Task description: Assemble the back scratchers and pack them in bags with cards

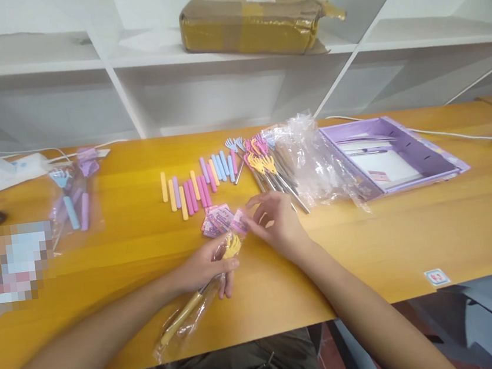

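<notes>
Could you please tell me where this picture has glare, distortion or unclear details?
Head view: bright glints on the clear plastic bag; head view: the white shelf's dividers splay outward, and the top right corner is dark; head view: a patch at left is pixelated, hiding its detail, and print on the pink-purple cards is too small to read.

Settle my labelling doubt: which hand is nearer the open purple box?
Right. The right hand is left of the purple box, with the clear plastic bag between. The left hand, holding a bagged yellow scratcher, is farther left, nearer the front of the table.
</notes>
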Demonstrator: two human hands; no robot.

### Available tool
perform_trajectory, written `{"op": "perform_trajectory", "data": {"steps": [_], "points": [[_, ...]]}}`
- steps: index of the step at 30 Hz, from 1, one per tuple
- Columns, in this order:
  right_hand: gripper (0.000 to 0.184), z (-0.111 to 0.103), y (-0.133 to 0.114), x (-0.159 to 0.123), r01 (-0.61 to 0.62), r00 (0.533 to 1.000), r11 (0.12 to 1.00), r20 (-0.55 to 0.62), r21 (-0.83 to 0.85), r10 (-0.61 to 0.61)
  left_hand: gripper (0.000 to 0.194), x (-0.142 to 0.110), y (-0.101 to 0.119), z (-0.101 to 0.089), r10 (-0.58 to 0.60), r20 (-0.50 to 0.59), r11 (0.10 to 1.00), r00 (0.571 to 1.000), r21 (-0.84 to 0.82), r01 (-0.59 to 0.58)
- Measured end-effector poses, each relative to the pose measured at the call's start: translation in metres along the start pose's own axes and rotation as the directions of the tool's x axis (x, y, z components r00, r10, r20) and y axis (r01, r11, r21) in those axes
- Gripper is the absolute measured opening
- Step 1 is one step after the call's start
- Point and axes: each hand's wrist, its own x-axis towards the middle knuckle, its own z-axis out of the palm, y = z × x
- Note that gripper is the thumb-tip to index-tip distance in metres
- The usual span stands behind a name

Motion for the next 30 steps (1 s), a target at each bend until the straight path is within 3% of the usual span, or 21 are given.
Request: {"op": "perform_trajectory", "data": {"steps": [3, 10, 18, 23, 30], "points": [[0.041, -0.002, -0.001, -0.001, -0.013, 0.998, 0.995, 0.057, -0.099, 0.019, 0.069, 0.000, 0.001, 0.000, 0.013, 0.005, 1.000, 1.000, 0.001, -0.013], [0.034, -0.003, -0.003, -0.001, -0.020, 0.999, 0.977, 0.024, -0.210, 0.026, 0.062, 0.000, -0.001, 0.000, 0.000, 0.015, 1.000, 1.000, 0.019, 0.000], [0.025, -0.008, -0.004, 0.005, 0.141, 0.986, 0.964, 0.115, -0.224, -0.117, 0.062, 0.000, -0.001, -0.001, -0.011, 0.013, 1.000, 1.000, 0.018, 0.011], [0.040, -0.006, -0.006, 0.006, 0.387, 0.922, 0.817, 0.152, -0.428, -0.358, 0.053, 0.000, -0.004, -0.002, -0.019, 0.021, 0.999, 1.000, 0.048, 0.018], [0.024, -0.009, -0.007, 0.010, 0.330, 0.940, 0.838, 0.071, -0.434, -0.333, 0.054, 0.002, -0.004, -0.001, -0.012, 0.007, 1.000, 1.000, 0.014, 0.011]]}}
